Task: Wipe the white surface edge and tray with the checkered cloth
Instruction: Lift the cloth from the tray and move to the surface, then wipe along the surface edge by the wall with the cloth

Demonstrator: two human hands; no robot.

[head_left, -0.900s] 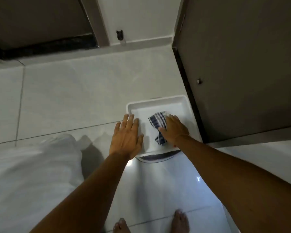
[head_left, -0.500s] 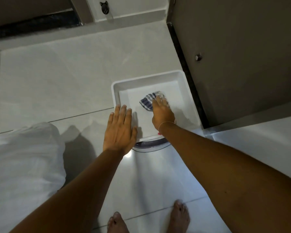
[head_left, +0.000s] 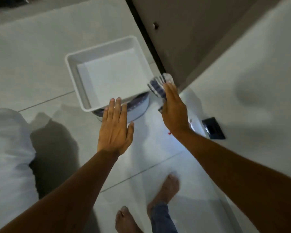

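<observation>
A white square tray (head_left: pixel 71 68) rests on a round white device (head_left: pixel 139 108) on the pale tiled floor. The tray's inside is bare. My left hand (head_left: pixel 115 128) hovers flat with fingers together, its fingertips at the tray's near rim, holding nothing. My right hand (head_left: pixel 174 108) is just right of the tray's near right corner, pressing the blue-and-white checkered cloth (head_left: pixel 158 84) under its fingers. The cloth sticks out past the fingertips, beside the tray's corner.
A dark cabinet door (head_left: pixel 200 31) with a small knob (head_left: pixel 155 25) stands right of the tray. A white wall or panel (head_left: pixel 250 64) carries a black socket (head_left: pixel 212 128). A white bundle (head_left: pixel 8 157) lies at left. My bare feet (head_left: pixel 166 187) stand below.
My right hand has drawn the cloth out of the tray's middle to its near right corner. My left hand slid off the tray's left rim toward its near edge. The view swung right.
</observation>
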